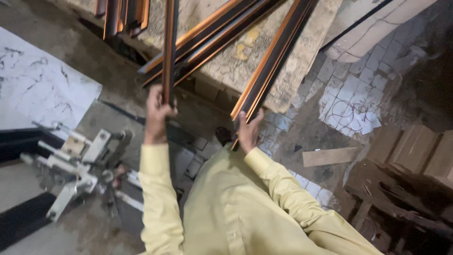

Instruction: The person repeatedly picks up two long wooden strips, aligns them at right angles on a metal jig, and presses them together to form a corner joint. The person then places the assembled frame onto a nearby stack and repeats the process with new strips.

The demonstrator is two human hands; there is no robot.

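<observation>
Head view. Item: long metal profiles, orange-edged, dark-faced, leaning against a rough stone slab [283, 71] across the upper middle of the frame.

My left hand [158, 111] is clenched around the lower end of one upright profile [169, 52]; my right hand [247, 130] grasps the foot of a slanted profile [273, 61].

Handling, judged: stiff, fairly light, smooth-faced so liable to slip, ends sharp. Best held near the lower end.

Adjacent: cutting machine [80, 160], lower left.

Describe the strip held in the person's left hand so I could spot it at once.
Start at the rough stone slab at the top, where long dark, orange-edged strips lean. Left of the fanned bundle, the left hand grips one strip. Unlike its slanting neighbours, it stands almost vertical.
</observation>
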